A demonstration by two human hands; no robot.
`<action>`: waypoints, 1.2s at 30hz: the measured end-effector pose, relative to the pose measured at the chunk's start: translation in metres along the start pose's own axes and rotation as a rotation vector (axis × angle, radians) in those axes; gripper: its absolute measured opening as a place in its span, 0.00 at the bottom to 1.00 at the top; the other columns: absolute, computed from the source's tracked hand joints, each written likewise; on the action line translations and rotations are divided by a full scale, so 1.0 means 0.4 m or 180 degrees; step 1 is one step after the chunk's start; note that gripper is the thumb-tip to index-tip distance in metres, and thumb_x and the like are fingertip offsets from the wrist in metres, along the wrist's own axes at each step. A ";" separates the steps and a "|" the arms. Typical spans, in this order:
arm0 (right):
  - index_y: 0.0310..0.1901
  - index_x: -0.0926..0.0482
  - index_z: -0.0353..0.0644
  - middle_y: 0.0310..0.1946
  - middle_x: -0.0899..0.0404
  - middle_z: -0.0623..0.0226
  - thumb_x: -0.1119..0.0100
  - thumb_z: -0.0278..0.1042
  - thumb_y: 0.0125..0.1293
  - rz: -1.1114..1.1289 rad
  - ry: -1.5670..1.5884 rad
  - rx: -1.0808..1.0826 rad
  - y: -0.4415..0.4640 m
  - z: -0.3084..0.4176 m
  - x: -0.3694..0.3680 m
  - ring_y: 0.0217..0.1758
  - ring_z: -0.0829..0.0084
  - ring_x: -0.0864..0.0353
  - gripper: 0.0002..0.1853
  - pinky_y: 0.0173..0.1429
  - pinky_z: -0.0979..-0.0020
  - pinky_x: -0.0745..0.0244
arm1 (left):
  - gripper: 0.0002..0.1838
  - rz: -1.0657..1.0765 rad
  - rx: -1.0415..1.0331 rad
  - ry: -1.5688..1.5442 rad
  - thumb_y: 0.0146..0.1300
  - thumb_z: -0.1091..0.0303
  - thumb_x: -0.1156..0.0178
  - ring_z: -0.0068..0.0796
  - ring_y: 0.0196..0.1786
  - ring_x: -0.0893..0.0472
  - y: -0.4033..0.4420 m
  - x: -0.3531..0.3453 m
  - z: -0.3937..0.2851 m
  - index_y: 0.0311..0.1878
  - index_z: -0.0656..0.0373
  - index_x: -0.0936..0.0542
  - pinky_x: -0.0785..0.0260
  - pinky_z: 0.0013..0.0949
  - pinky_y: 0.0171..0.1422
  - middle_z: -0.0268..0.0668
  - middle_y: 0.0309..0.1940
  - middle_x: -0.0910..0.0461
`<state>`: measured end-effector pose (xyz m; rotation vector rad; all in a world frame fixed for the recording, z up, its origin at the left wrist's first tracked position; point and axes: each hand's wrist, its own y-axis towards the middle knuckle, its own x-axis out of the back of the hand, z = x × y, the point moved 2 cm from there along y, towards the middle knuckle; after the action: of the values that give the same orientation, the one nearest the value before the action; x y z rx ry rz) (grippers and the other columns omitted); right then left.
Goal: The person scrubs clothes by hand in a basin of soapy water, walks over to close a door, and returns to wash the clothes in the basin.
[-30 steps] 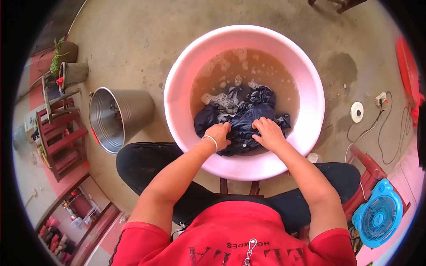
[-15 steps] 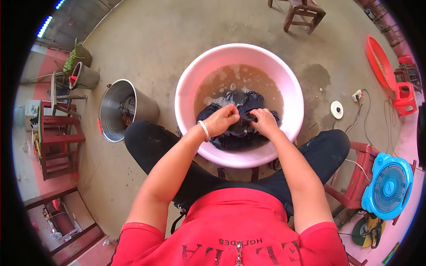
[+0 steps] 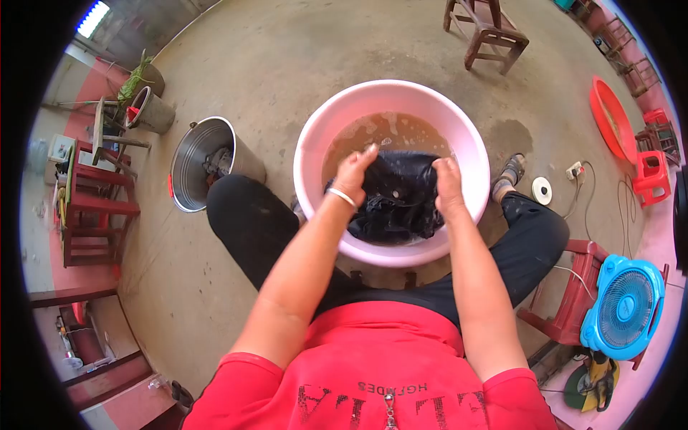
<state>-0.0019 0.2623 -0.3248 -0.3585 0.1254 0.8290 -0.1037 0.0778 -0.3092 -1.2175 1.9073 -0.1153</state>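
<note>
A wet black garment (image 3: 396, 204) is stretched between my two hands, with a small round button-like spot near its middle. My left hand (image 3: 352, 176), with a white bangle on the wrist, is closed on the garment's left edge, thumb uppermost. On the other side, my right hand (image 3: 448, 183) grips the right edge in closed fingers. The lower folds of the cloth lie bunched in the pink basin (image 3: 307, 154), in brownish sudsy water (image 3: 358, 131). My fingertips are partly hidden behind the hands and cloth.
A metal bucket (image 3: 247, 154) with cloth inside stands left of my knee. On the right are a white round lid (image 3: 542, 190), a power strip with cords (image 3: 575, 170), a blue fan (image 3: 625, 308) and a red stool (image 3: 651, 179). A wooden chair (image 3: 491, 36) stands beyond the basin.
My hands have moved apart, spreading the garment that was bunched between them. Its upper edge is now raised and stretched. The view has shifted slightly, and a sandalled foot shows right of the basin.
</note>
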 end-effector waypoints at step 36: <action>0.42 0.26 0.34 0.32 0.16 0.58 0.56 0.43 0.77 0.0331 -0.0956 -0.0635 0.127 -0.176 0.028 0.39 0.71 0.16 0.18 0.51 0.73 0.26 | 0.18 -0.1067 0.0506 0.0539 0.61 0.55 0.33 0.30 0.36 0.17 0.132 0.202 0.253 0.44 0.61 0.19 0.24 0.34 0.45 0.38 0.33 0.17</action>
<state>-0.0297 0.2763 -0.4063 -0.4127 -0.2216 0.9920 -0.0844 0.0770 -0.4478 -1.4445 1.7798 -0.5532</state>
